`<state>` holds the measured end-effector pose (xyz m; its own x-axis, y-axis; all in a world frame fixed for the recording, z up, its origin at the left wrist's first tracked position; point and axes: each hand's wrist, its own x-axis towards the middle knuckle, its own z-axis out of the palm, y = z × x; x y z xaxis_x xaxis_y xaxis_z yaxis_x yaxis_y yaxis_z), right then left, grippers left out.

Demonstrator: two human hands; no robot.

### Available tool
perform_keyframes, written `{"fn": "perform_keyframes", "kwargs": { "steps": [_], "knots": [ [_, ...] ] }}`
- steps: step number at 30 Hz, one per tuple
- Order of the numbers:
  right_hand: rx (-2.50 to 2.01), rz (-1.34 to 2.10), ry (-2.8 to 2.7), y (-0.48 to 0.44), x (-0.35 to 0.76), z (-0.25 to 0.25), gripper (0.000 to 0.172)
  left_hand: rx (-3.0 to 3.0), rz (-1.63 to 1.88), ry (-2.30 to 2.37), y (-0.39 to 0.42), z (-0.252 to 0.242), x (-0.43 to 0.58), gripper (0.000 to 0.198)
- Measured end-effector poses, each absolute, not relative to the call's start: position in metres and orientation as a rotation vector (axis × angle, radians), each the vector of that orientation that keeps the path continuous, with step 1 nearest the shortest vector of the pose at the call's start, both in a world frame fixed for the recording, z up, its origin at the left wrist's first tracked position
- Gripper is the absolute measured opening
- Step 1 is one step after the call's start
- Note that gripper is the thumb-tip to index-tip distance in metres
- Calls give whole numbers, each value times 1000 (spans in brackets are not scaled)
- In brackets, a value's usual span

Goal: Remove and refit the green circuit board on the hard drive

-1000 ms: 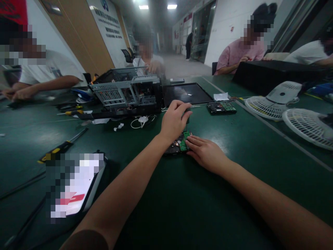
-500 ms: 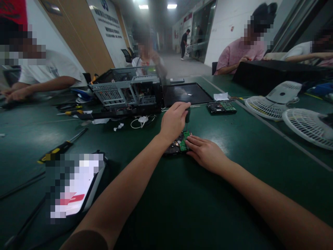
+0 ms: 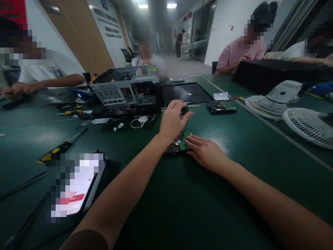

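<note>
A hard drive [image 3: 179, 143] with a green circuit board lies on the dark green table [image 3: 166, 194] in front of me. My left hand [image 3: 173, 119] is curled round the dark handle of a small screwdriver [image 3: 185, 111] that stands upright over the drive. Only the handle's top shows behind my fingers. My right hand [image 3: 206, 152] lies with fingers stretched flat against the drive's right edge, holding it down.
An opened computer case [image 3: 127, 92] and a black side panel [image 3: 186, 93] stand beyond the drive, with a second hard drive [image 3: 221, 107] to the right. Two white fans [image 3: 286, 104] lie at far right. A tablet [image 3: 75, 184] and a yellow-handled screwdriver [image 3: 62, 146] lie at left. Several people sit around.
My left hand's fingers have shifted round the screwdriver handle, turning it; the handle now shows less. My right hand and the drive have stayed put. People in the background moved slightly.
</note>
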<state>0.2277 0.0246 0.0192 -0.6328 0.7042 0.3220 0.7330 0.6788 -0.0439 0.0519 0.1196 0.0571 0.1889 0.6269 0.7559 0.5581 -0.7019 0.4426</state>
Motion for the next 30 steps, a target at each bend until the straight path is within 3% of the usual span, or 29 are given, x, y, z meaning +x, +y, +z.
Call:
{"fn": "perform_keyframes", "kwargs": {
  "steps": [10, 23, 30],
  "knots": [
    [-1133, -175, -2613, 25, 229, 20, 39, 2337, 1611, 1173, 118, 58, 52, 17],
    [-1153, -170, -2615, 25, 228, 19, 41, 2416, 1420, 1219, 120, 61, 50, 25],
    [-1143, -180, -2600, 25, 228, 18, 39, 2297, 1533, 1140, 118, 58, 53, 28]
  ]
}}
